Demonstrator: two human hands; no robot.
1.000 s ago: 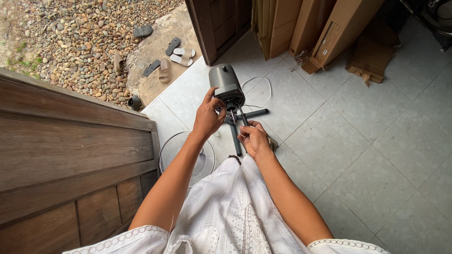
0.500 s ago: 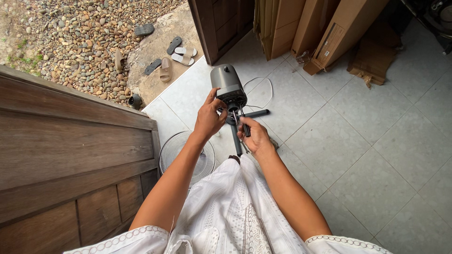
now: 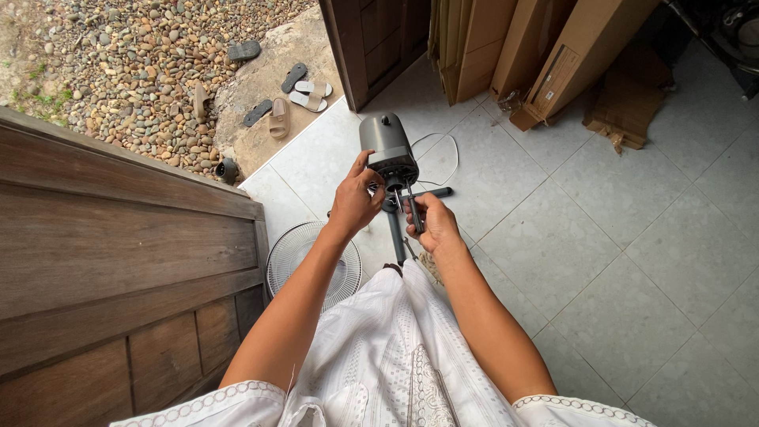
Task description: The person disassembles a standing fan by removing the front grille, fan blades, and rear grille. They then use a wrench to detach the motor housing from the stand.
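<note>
A dark grey fan motor housing (image 3: 387,146) stands on top of a black stand pole (image 3: 396,234) with a cross-shaped base (image 3: 431,194) on the tiled floor. My left hand (image 3: 353,203) grips the underside of the housing where it meets the pole. My right hand (image 3: 431,224) holds a thin dark screwdriver (image 3: 413,209), its tip pointing up at the joint under the housing. A white cable (image 3: 443,154) loops on the tiles behind the fan.
A round wire fan grille (image 3: 296,261) lies on the floor by a low wooden wall (image 3: 118,261). Cardboard boxes (image 3: 553,55) lean at the back right. Several sandals (image 3: 304,91) lie on a stone step beside gravel. A wooden door (image 3: 371,39) stands open.
My right hand has risen from the pole toward the joint under the housing, with the screwdriver now pointing up. My left hand has stayed on the housing.
</note>
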